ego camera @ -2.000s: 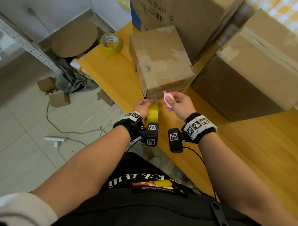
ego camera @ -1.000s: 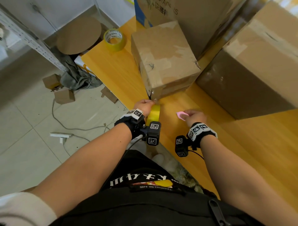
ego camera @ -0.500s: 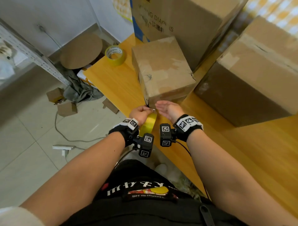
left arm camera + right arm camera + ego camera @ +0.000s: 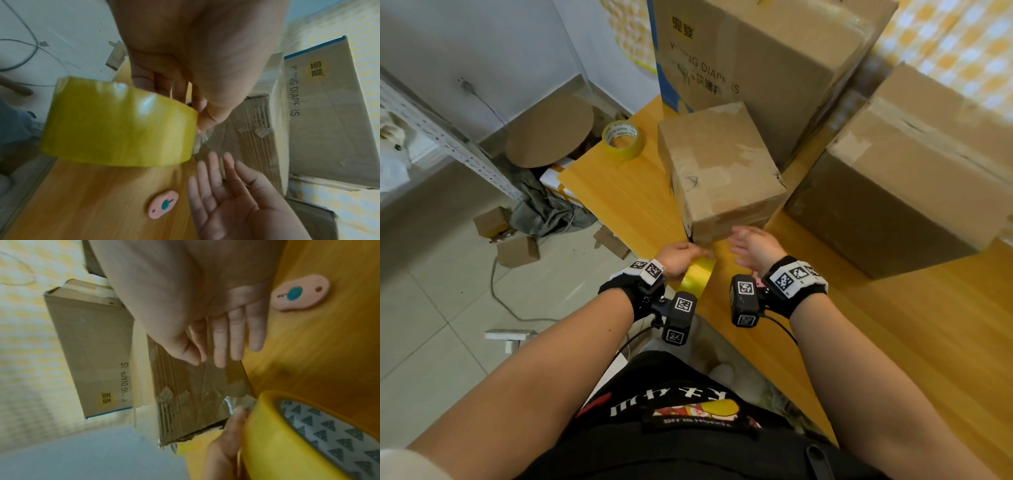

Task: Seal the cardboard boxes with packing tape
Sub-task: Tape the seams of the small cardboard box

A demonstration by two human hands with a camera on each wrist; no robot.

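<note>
- 3 cardboard boxes on the wooden table (image 4: 619, 198); the small box (image 4: 719, 171) sits nearest.
- 2 yellow tape rolls: 1 spare roll (image 4: 622, 139) at the table's far-left corner, 1 held roll (image 4: 117, 123).
- Left hand (image 4: 679, 255) grips the held roll at the small box's near bottom corner.
- Right hand (image 4: 755, 245), fingers straight, holds nothing, just beside the small box.
- 1 pink cutter (image 4: 162, 205) lies on the table.

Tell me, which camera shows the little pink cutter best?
The right wrist view: the pink cutter lies whole and close on the table. The left wrist view shows it whole too, but farther off. In the head view I cannot pick it out.
</note>
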